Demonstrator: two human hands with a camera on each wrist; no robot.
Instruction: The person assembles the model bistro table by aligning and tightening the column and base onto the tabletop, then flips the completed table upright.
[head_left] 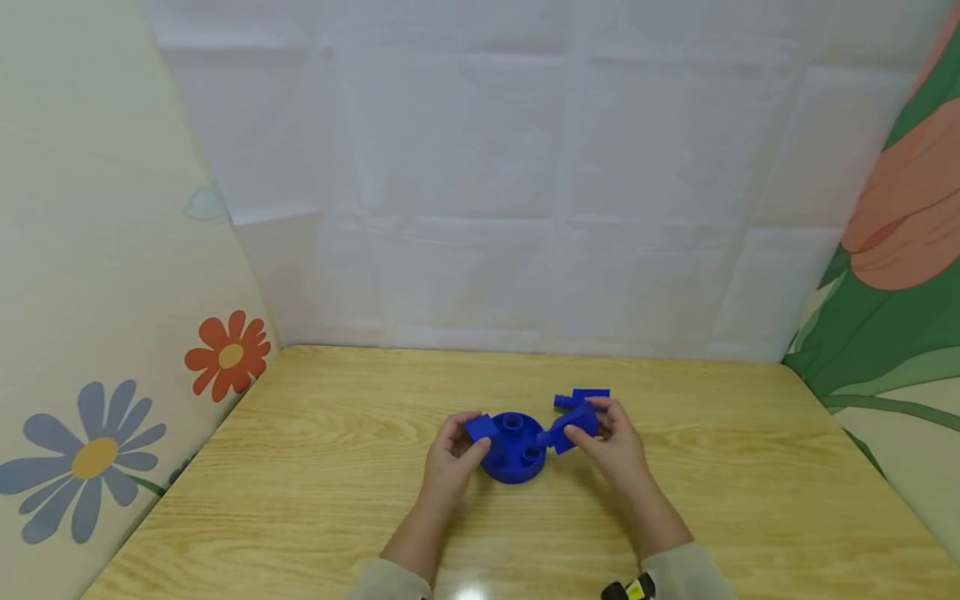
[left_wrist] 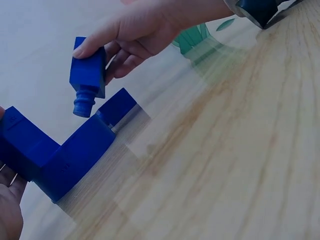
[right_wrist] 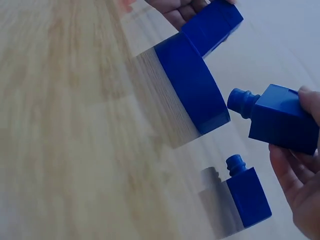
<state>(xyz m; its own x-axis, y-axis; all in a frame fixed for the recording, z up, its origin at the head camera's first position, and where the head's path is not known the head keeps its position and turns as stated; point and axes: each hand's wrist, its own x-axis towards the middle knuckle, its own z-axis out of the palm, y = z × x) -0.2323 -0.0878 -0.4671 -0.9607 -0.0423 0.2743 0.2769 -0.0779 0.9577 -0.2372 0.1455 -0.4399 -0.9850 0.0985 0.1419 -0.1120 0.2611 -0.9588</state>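
A round blue base (head_left: 514, 472) with raised ring sockets lies on the table between the hands. My left hand (head_left: 447, 463) grips a square blue block (head_left: 482, 428) standing at the base's left side; its lower end is hidden. In the right hand (head_left: 619, 446), pinched between thumb and fingers, is a second blue block (right_wrist: 285, 119) with a ridged round peg. That peg points toward the base's right edge, and the right wrist view shows it apart from the base. A third blue block (right_wrist: 249, 197) with the same kind of peg lies on the table beyond the right hand.
The wood-grain table (head_left: 337, 467) runs back to a creased white sheet (head_left: 450, 167). Flower-patterned panels (head_left: 82, 275) stand along both sides. A dark band with a yellow patch (head_left: 636, 588) shows by the right sleeve.
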